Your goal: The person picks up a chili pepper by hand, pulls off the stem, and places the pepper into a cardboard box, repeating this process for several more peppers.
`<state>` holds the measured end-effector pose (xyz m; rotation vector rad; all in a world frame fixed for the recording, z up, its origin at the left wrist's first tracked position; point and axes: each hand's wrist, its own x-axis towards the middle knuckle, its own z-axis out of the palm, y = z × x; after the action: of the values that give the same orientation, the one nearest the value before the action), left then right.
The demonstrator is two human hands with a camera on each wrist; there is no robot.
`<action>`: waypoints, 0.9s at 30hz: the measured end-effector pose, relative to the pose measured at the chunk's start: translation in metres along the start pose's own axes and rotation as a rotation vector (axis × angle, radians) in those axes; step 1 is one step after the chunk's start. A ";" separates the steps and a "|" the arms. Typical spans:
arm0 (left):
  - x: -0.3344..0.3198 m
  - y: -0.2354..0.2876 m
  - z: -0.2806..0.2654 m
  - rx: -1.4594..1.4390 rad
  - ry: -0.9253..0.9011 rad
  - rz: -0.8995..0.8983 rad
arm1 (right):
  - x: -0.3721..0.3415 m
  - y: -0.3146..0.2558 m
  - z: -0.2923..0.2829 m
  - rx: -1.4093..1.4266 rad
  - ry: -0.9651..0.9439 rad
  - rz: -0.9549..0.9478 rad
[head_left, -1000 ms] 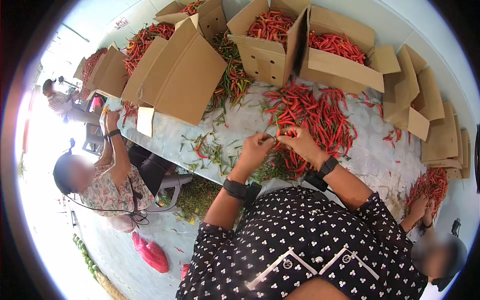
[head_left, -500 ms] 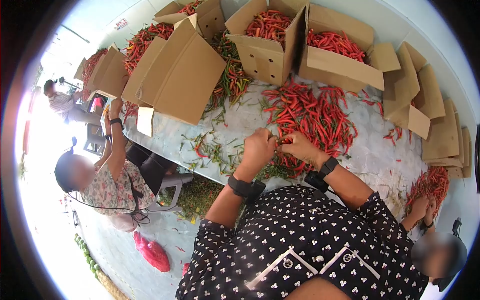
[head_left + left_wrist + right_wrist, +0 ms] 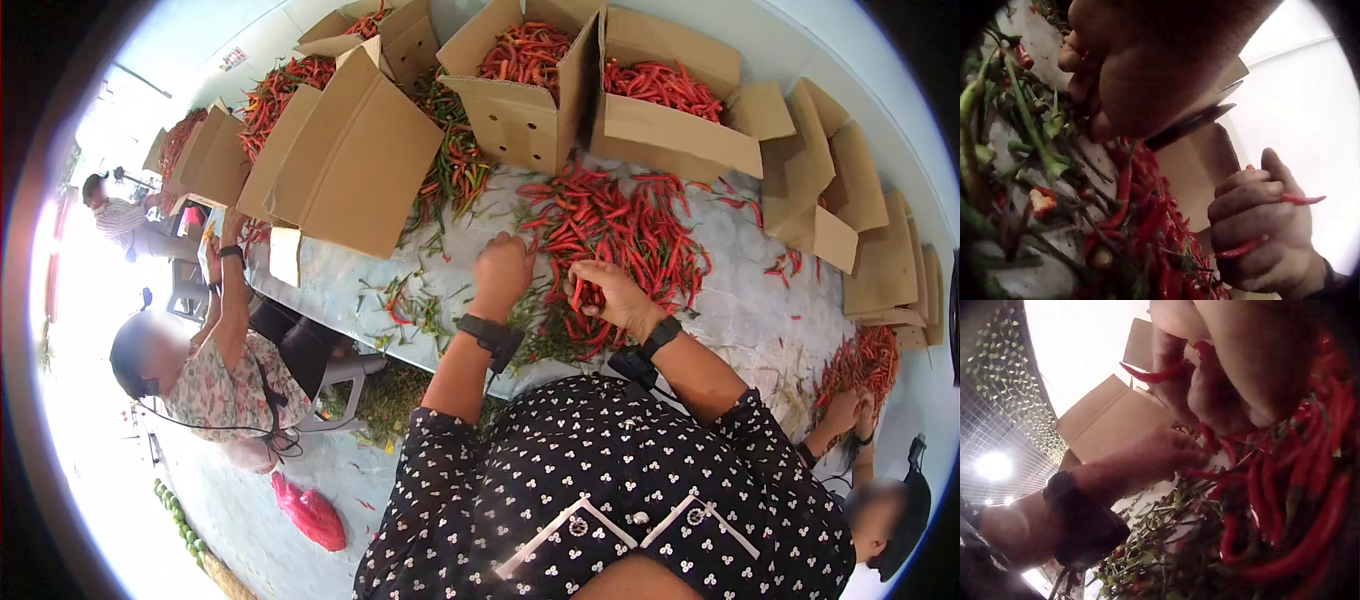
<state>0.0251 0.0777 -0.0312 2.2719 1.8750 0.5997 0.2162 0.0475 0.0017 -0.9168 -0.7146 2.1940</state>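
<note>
My right hand [image 3: 612, 297] grips several red chilies [image 3: 581, 291] over the near part of a large chili heap [image 3: 640, 235]. The tips of the held chilies [image 3: 1304, 199] poke out between the curled fingers in the left wrist view, and one chili [image 3: 1150, 375] sticks out sideways in the right wrist view. My left hand [image 3: 503, 275] is to the left, apart from the right, with curled fingers at the heap's left edge. In the left wrist view the left hand [image 3: 1129, 75] hangs close over loose green stems [image 3: 1029, 125]; no chili shows clearly in its fingers.
Cardboard boxes [image 3: 505, 130] of red chilies line the table's [image 3: 760, 300] far side. Red and green chilies [image 3: 455, 165] lie beside a tilted box [image 3: 365, 165]. One person [image 3: 230, 380] sits at left, another [image 3: 885, 510] at right by a smaller chili pile [image 3: 860, 370]. Cut stems [image 3: 410, 305] are scattered at left.
My hands were together at the heap, fingertips meeting over a chili. Now they are apart: the left has moved up and left, and the right has turned, showing chilies in its palm.
</note>
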 end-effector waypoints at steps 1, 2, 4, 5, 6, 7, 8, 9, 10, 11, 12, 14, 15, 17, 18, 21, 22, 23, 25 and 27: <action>0.001 0.001 0.004 0.042 -0.091 -0.081 | 0.000 0.000 -0.002 -0.001 0.004 -0.004; 0.000 0.000 0.007 0.040 -0.091 -0.077 | 0.001 0.000 -0.003 -0.030 0.058 -0.008; -0.005 -0.002 0.005 -0.032 -0.055 -0.055 | 0.001 0.000 -0.003 -0.057 0.114 -0.012; -0.009 -0.001 0.005 -0.032 -0.057 -0.054 | 0.002 0.000 -0.004 -0.092 0.179 -0.020; -0.014 0.003 -0.003 -0.283 -0.089 -0.151 | 0.002 0.001 -0.003 -0.126 0.243 -0.026; -0.019 0.007 -0.011 -0.533 -0.120 -0.252 | 0.004 0.002 -0.003 -0.124 0.241 -0.021; -0.023 0.009 -0.016 -0.532 -0.121 -0.258 | 0.006 0.003 -0.002 -0.149 0.244 -0.035; -0.027 0.012 -0.020 -0.669 -0.196 -0.313 | 0.008 0.003 -0.001 -0.174 0.245 -0.051; -0.030 0.015 -0.023 -0.808 -0.271 -0.367 | 0.009 0.005 0.001 -0.174 0.242 -0.046; -0.033 0.017 -0.027 -0.809 -0.269 -0.373 | 0.011 0.007 0.003 -0.188 0.225 -0.073; -0.034 0.020 -0.031 -0.804 -0.298 -0.366 | 0.013 0.008 0.004 -0.204 0.208 -0.102; -0.037 0.021 -0.033 -0.801 -0.323 -0.360 | 0.016 0.009 0.006 -0.254 0.211 -0.100; -0.039 0.020 -0.033 -0.778 -0.322 -0.278 | 0.016 0.009 0.009 -0.301 0.215 -0.100; -0.040 0.020 -0.034 -0.756 -0.319 -0.195 | 0.014 0.006 0.011 -0.289 0.200 -0.092; -0.041 0.020 -0.035 -0.801 -0.328 -0.175 | 0.012 0.004 0.013 -0.273 0.187 -0.084; -0.041 0.026 -0.042 -0.861 -0.354 -0.096 | 0.010 0.000 0.011 -0.135 0.162 0.000; -0.040 0.030 -0.046 -0.876 -0.370 -0.040 | 0.009 0.001 0.011 -0.133 0.166 -0.002; -0.040 0.033 -0.052 -0.876 -0.373 -0.039 | 0.009 0.002 0.011 -0.063 0.176 -0.020; -0.040 0.039 -0.063 -0.878 -0.422 -0.097 | 0.010 0.002 0.005 0.008 0.188 -0.035; -0.041 0.026 -0.055 -0.748 -0.329 -0.131 | 0.012 -0.002 -0.016 0.187 0.049 0.011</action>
<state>0.0217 0.0241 0.0190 1.6282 1.3231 0.7023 0.2225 0.0613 -0.0123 -0.8767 -0.4730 2.1969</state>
